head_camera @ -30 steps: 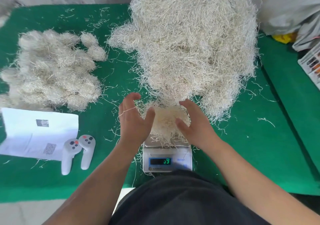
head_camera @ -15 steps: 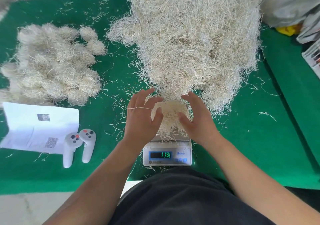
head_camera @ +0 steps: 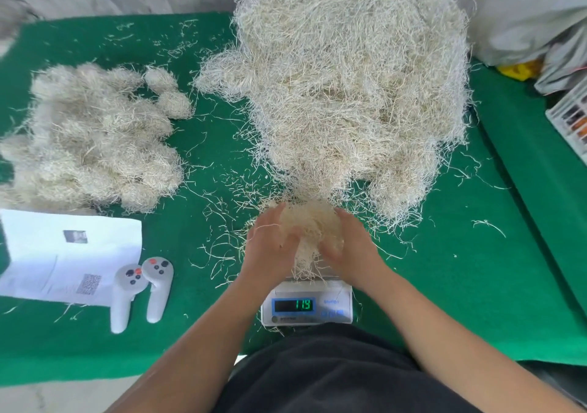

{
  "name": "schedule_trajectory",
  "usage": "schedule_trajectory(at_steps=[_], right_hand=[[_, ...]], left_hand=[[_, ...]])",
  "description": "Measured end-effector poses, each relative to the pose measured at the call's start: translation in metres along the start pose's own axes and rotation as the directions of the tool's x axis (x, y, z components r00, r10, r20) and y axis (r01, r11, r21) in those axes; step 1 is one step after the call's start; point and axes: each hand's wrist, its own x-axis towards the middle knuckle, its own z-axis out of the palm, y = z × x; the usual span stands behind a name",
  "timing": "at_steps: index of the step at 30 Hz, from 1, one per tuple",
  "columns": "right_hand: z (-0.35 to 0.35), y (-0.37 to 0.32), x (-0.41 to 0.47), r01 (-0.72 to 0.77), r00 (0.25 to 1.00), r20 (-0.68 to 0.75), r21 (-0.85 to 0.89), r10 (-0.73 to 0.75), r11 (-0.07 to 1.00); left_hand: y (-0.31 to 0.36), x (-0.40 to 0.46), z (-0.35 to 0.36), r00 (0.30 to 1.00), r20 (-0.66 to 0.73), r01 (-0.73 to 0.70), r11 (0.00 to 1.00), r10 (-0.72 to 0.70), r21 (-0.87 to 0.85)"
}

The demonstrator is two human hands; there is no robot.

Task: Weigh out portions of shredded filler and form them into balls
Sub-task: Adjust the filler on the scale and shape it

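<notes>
Nearest the person, at the table edge: scale (head_camera: 306, 304), display reading 119, facing the body for easy checking. On its platform: portion (head_camera: 309, 234) of filler, cupped between left hand (head_camera: 270, 247) and right hand (head_camera: 349, 247), fingers curled round it (likely pressing it into a ball). Left, further off: finished balls (head_camera: 95, 139), kept apart. Beyond: loose heap (head_camera: 346, 88), within reach.

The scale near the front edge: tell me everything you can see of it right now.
The scale is a small white digital unit on the green cloth, close to the person's body. Its lit display reads 119 in green digits. The platform is mostly hidden under a portion of shredded filler, cupped between the left hand and right hand.
</notes>
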Motion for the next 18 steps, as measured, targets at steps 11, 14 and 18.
schedule_trajectory(at_steps=[11,14,18], right_hand=[[-0.013,-0.083,0.029,-0.079,0.997,0.052,0.794,0.062,0.603],[-0.023,-0.106,0.034,0.102,0.991,-0.133,0.713,-0.010,0.694],[-0.050,-0.144,0.046,0.245,0.966,-0.248,0.779,-0.075,0.577]], left_hand=[[0.079,0.045,-0.012,0.964,0.118,0.216,0.441,-0.239,-0.871],[0.109,0.061,-0.031,0.953,0.090,0.167,0.252,-0.290,-0.953],[0.150,0.063,-0.057,0.990,0.057,0.091,0.271,-0.131,-0.958]])
